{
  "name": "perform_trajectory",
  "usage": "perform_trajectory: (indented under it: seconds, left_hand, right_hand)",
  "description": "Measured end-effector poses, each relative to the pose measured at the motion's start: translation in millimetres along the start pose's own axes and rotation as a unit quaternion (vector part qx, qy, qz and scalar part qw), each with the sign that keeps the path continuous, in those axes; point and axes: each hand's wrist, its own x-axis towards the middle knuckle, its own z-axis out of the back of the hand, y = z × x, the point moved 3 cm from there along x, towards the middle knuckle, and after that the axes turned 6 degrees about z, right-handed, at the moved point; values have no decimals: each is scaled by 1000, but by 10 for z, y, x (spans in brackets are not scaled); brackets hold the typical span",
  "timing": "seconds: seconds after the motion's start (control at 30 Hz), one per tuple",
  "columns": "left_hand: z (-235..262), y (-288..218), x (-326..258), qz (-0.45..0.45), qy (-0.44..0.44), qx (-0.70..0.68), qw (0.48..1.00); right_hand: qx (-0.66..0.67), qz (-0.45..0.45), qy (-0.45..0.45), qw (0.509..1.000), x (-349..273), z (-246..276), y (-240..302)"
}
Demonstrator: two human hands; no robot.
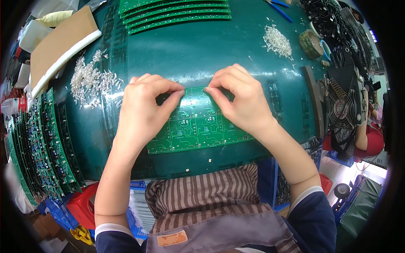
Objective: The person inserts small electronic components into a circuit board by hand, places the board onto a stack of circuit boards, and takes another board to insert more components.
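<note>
At nine o'clock a row of populated green boards (46,143) stood on edge along the left rim of the dark green worktable (236,55). Toward ten o'clock a heap of small clear glassy parts (90,78) lay scattered on the table, with a slab of brown cardboard (59,40) beyond it.

The left hand (143,111) lay just left of centre, its fingers curled together, thumb and forefinger meeting in a pinch at the far edge of the green circuit panel (196,128). What sat between the fingertips was too small to tell.

The panel lay flat at the middle of the table, directly in front of the person and near the table's closer edge. It was a bare, bright green sheet divided into a grid of repeated small boards, each carrying paler green traces and tiny holes; its corners showed past both hands.

The right hand (240,99) mirrored the left, just right of centre, fingers bunched and the fingertips pinched down on the same far edge, the two hands close but apart.

At twelve o'clock a fanned stack of long green strips (177,12) lay. Toward one o'clock sat another pile of clear parts (277,41), then a roll of tape (311,43), and at three o'clock a small wire-guarded fan (342,107).
</note>
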Motion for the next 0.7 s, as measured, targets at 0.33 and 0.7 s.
perform_trajectory:
  seconds: [0.33,0.7]
  left_hand:
    - [-7,35,11,35,8,-7,999]
    - [-28,-5,45,27,12,21,999]
  right_hand:
    - [-138,-138,-16,981,124,562,-602]
    - [-131,-148,-13,980,50,514,-488]
